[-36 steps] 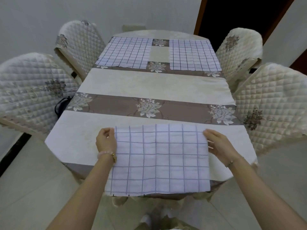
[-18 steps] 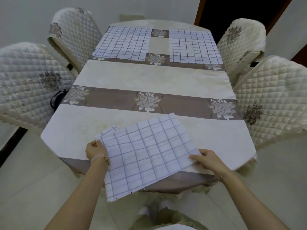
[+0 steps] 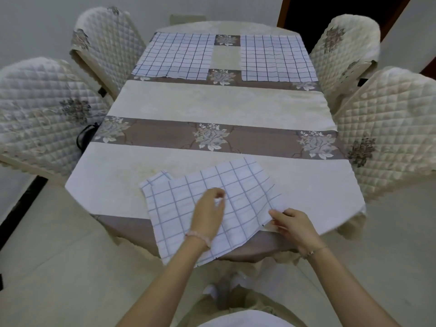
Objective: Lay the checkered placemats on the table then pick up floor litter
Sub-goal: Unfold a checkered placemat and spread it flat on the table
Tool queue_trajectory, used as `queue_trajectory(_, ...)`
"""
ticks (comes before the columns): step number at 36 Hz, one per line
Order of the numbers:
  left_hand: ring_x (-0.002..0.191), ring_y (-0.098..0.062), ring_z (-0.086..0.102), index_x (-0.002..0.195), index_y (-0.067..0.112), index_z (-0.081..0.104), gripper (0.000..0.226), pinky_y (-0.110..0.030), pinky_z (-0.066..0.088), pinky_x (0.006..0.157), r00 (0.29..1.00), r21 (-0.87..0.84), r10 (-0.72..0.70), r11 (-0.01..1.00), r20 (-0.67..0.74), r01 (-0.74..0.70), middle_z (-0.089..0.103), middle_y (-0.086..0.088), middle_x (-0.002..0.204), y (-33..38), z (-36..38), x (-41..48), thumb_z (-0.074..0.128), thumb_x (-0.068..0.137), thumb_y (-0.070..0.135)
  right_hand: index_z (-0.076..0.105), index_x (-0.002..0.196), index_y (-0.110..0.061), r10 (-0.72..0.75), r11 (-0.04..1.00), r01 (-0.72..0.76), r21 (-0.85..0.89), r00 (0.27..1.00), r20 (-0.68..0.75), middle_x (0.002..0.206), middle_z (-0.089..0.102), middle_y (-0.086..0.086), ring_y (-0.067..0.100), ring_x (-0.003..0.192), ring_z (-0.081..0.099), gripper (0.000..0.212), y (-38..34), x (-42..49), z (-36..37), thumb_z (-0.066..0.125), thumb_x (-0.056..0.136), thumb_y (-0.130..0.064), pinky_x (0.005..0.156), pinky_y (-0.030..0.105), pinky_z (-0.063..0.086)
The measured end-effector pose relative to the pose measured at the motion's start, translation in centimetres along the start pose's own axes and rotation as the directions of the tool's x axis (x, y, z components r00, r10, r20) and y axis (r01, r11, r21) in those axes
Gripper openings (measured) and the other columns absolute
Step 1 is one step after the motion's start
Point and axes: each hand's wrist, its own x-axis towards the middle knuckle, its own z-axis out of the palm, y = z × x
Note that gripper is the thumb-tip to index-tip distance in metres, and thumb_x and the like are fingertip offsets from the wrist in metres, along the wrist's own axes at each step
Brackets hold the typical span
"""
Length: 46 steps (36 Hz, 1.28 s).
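Two checkered placemats lie flat at the far end of the table [image 3: 212, 102], one on the left [image 3: 177, 55] and one on the right [image 3: 276, 59]. A third checkered placemat [image 3: 245, 185] lies skewed at the near edge, its lower corner hanging off the table. The corner of another checkered cloth [image 3: 153, 182] peeks out from beneath it on the left. My right hand [image 3: 292, 225] pinches the skewed mat's right corner. My left hand [image 3: 210, 211] is over the mat's middle with curled, blurred fingers; whether it holds cloth is unclear.
Four quilted chairs stand around the table, two on the left [image 3: 47, 109] [image 3: 106, 41] and two on the right [image 3: 389, 128] [image 3: 346, 46]. A black bag [image 3: 85, 138] sits by the near left chair. A dark doorway [image 3: 330, 8] opens at the far right.
The near placemat went from square to the table edge to turned counterclockwise. My left hand left its left edge and moved to its middle. My right hand slid down to the right corner.
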Motion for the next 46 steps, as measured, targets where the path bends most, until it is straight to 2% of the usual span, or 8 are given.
queue_trajectory(5, 0.116, -0.006, 0.051, 0.127, 0.023, 0.052, 0.038, -0.022, 0.041, 0.101, 0.924, -0.023, 0.080, 0.997, 0.374, -0.077, 0.056, 0.008, 0.128, 1.6, 4.0, -1.5, 0.055, 0.091, 0.034, 0.063, 0.072, -0.006, -0.038, 0.999, 0.038, 0.008, 0.999, 0.039, 0.064, 0.062, 0.006, 0.007, 0.056, 0.063, 0.017, -0.4, -1.2, 1.0, 0.071, 0.082, -0.017, 0.054, 0.017, 0.051)
queue_trajectory(12, 0.103, -0.001, 0.061, 0.117, 0.029, 0.060, 0.031, -0.018, 0.050, 0.090, 0.914, -0.225, 0.055, 0.974, 0.403, 0.041, 0.066, 0.011, 0.114, 2.6, 4.6, -2.0, 0.061, 0.087, 0.034, 0.070, 0.096, -0.001, -0.080, 0.995, 0.074, 0.068, 0.993, 0.090, 0.094, 0.074, 0.016, 0.025, 0.090, 0.071, 0.021, -1.1, -2.3, 1.5, 0.067, 0.085, -0.019, 0.080, 0.032, 0.056)
queue_trajectory(19, 0.093, -0.011, 0.066, 0.106, 0.015, 0.068, 0.025, -0.024, 0.054, 0.086, 0.940, -0.230, 0.003, 0.970, 0.342, 0.080, 0.071, 0.000, 0.102, 2.7, 3.7, -1.7, 0.061, 0.089, 0.031, 0.072, 0.095, -0.006, -0.101, 0.992, 0.091, 0.089, 0.989, 0.112, 0.090, 0.076, 0.009, 0.017, 0.085, 0.072, 0.016, -1.4, -2.3, 1.7, 0.065, 0.087, -0.018, 0.066, 0.018, 0.055)
queue_trajectory(26, 0.060, -0.008, 0.043, 0.068, 0.016, 0.061, 0.025, -0.020, 0.036, 0.057, 0.969, -0.295, -0.064, 0.946, 0.240, 0.136, 0.051, 0.003, 0.061, 1.8, 3.3, -1.1, 0.056, 0.091, 0.023, 0.073, 0.094, -0.009, -0.094, 0.990, 0.077, 0.122, 0.986, 0.141, 0.092, 0.074, 0.005, 0.010, 0.081, 0.068, 0.012, -1.5, -1.2, 1.4, 0.068, 0.085, -0.014, 0.067, 0.017, 0.054)
queue_trajectory(32, 0.045, 0.003, 0.038, 0.060, 0.017, 0.050, 0.033, -0.009, 0.030, 0.046, 0.986, -0.318, -0.162, 0.934, 0.036, 0.165, 0.045, 0.013, 0.048, -0.6, -0.5, 2.2, 0.055, 0.093, 0.017, 0.071, 0.085, -0.015, -0.044, 0.981, 0.035, 0.192, 0.998, 0.043, 0.077, 0.069, -0.004, 0.008, 0.067, 0.061, 0.007, -2.4, 0.7, -1.0, 0.067, 0.086, -0.021, 0.065, 0.018, 0.054)
queue_trajectory(36, 0.056, -0.009, 0.037, 0.064, 0.015, 0.047, 0.030, -0.020, 0.031, 0.053, 0.948, -0.278, -0.253, 0.941, -0.191, 0.195, 0.041, 0.002, 0.058, -3.0, -5.1, 5.4, 0.053, 0.093, 0.016, 0.065, 0.088, -0.014, -0.006, 0.937, 0.023, 0.350, 0.999, -0.048, 0.073, 0.073, -0.006, 0.007, 0.063, 0.068, 0.005, -3.5, 3.1, -3.6, 0.061, 0.090, -0.015, 0.056, 0.021, 0.056)
queue_trajectory(39, 0.055, -0.015, 0.033, 0.061, 0.011, 0.046, 0.033, -0.025, 0.031, 0.054, 0.923, -0.205, -0.279, 0.952, -0.264, 0.229, 0.040, -0.006, 0.058, -4.3, -7.8, 7.0, 0.053, 0.092, 0.018, 0.055, 0.110, -0.011, 0.024, 0.927, 0.012, 0.374, 0.996, -0.091, 0.087, 0.066, 0.001, 0.014, 0.073, 0.062, 0.019, -4.3, 5.3, -5.1, 0.059, 0.092, -0.015, 0.062, 0.027, 0.059)
queue_trajectory(46, 0.068, -0.019, 0.035, 0.072, 0.001, 0.054, 0.029, -0.030, 0.027, 0.061, 0.881, -0.144, -0.326, 0.945, -0.343, 0.293, 0.042, -0.013, 0.067, -6.2, -12.8, 9.2, 0.057, 0.091, 0.023, 0.062, 0.105, -0.006, -0.008, 0.975, 0.045, 0.217, 0.986, -0.168, 0.066, 0.070, -0.001, 0.011, 0.059, 0.065, 0.015, -7.1, 9.2, -5.8, 0.059, 0.092, -0.013, 0.055, 0.022, 0.055)
